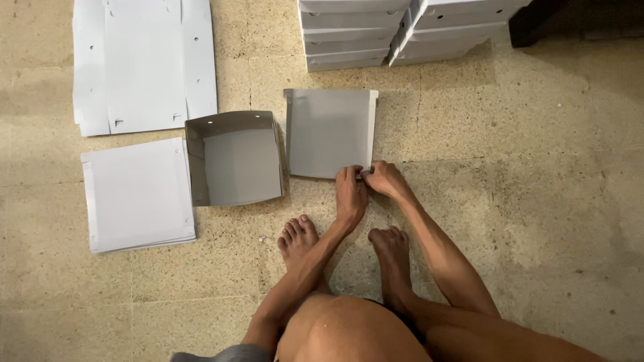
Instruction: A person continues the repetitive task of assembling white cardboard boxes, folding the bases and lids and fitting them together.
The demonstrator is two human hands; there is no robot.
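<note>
White cardboard blank (pixel 329 132) lay on the floor (pixel 537 201) while the left hand (pixel 350 191) and right hand (pixel 384 178) pinched its near-right corner with closed fingers, mid-fold; the next move likely called for tucking that tab.

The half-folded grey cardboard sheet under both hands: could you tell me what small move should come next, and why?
Probably fold up the near edge. Both the left hand and right hand pinch the near right corner of the cardboard sheet, whose right flap is already raised, while the finished tray beside it has standing walls.
</note>
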